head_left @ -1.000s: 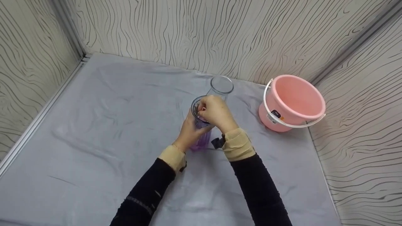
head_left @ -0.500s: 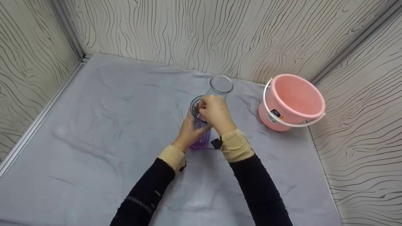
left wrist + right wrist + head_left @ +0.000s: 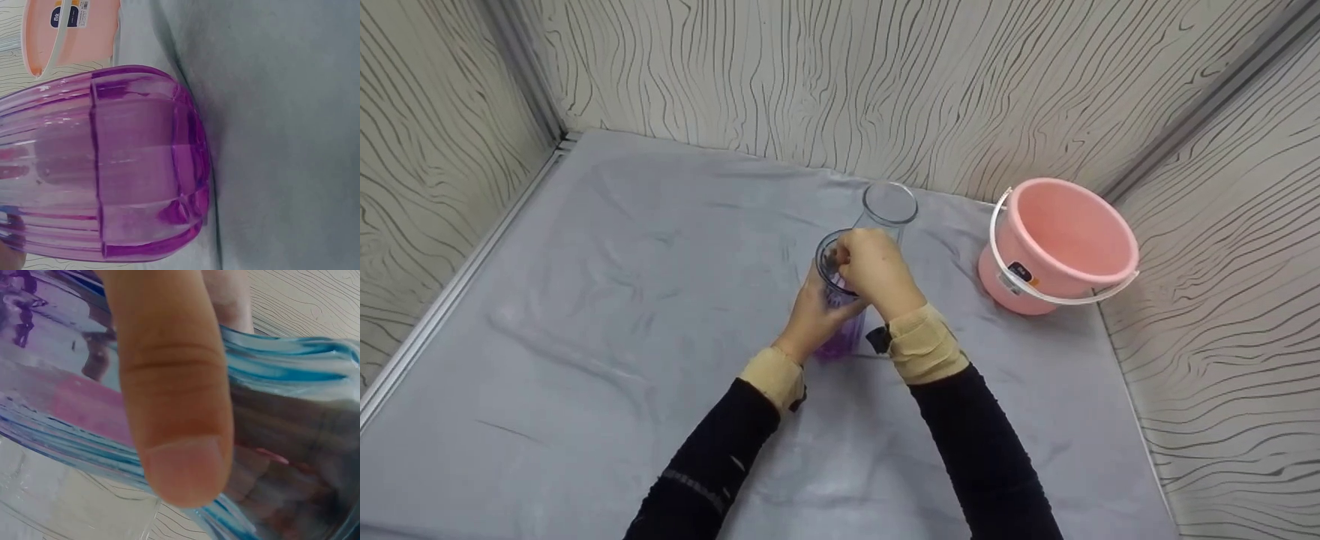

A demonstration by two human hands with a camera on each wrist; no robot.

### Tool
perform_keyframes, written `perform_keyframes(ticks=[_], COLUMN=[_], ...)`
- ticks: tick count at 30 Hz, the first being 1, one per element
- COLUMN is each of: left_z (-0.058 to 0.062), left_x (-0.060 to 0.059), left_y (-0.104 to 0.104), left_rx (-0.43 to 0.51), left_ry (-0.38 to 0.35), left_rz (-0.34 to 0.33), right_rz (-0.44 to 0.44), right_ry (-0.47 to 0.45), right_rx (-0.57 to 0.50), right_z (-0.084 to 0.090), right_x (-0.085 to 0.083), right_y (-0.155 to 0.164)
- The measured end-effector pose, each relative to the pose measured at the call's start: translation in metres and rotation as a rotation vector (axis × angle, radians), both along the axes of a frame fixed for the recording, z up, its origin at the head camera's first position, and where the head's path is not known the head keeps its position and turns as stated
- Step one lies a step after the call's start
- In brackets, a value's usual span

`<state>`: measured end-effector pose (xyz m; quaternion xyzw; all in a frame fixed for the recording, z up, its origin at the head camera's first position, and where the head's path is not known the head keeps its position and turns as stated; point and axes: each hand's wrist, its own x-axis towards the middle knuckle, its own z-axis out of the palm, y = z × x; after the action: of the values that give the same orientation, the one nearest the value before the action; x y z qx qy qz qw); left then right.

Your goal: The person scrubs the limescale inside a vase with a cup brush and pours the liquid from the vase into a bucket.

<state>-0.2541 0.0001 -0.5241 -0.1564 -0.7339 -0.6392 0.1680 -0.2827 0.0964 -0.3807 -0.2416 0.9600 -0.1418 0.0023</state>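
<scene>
A tall ribbed glass vase, purple at its base and blue at its rim, stands slightly tilted on the cloth (image 3: 840, 346). My left hand (image 3: 810, 315) grips its upper body, with the thumb (image 3: 180, 399) across the glass in the right wrist view. My right hand (image 3: 879, 271) has its curled fingers inside the mouth, pinching a pink object (image 3: 93, 408) that shows blurred through the glass; its exact kind is hidden. The left wrist view shows the vase's purple base (image 3: 138, 152) close up. A second, clear glass vase (image 3: 890, 202) stands just behind.
A pink bucket (image 3: 1057, 240) with a white handle stands at the back right. Grey cloth (image 3: 622, 300) covers the table. Wood-patterned panels (image 3: 810, 82) enclose it at the back and sides.
The right hand's fingers shift slightly in the vase's mouth, and the pink patch seen through the glass changes a little. The left hand, both vases and the bucket stay in place.
</scene>
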Motion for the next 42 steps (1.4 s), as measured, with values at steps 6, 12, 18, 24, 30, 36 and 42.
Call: perform_keyframes(ticks=[6,12,18,24,30,36,42], left_z=[-0.0005,-0.0005,-0.0002,0.0009,0.0001,-0.0003,0.0001], left_x=[-0.0007,-0.0014,-0.0005,-0.0005,-0.0013,-0.0011,-0.0006], left_y=[0.0013,0.0010,-0.0005,0.0001,-0.0001,-0.0003,0.0001], left_rx=[-0.007,-0.011,0.003,-0.010,0.003,-0.002,-0.033], left_ry=[0.013,0.029,0.018,0.015,-0.005,0.002,0.026], left_rz=[0.004,0.001,-0.005,0.003,0.014,0.027,0.030], right_rz=[0.090,0.148,0.154,0.132,0.097,0.068,0.044], right_ry=[-0.047,-0.102,-0.162,-0.174,-0.147,-0.104,-0.071], right_rx=[-0.067,-0.123,-0.146,-0.191,-0.237,-0.250,-0.243], right_z=[-0.0021,-0.0007,0.0007,-0.0007,-0.0013,-0.0026,-0.0049], right_x=[-0.0050,-0.0069,-0.0085,-0.0085,-0.0069,-0.0052,-0.0013], right_y=[0.0062,0.0098,0.0093,0.0101,0.0098,0.0098,0.0100])
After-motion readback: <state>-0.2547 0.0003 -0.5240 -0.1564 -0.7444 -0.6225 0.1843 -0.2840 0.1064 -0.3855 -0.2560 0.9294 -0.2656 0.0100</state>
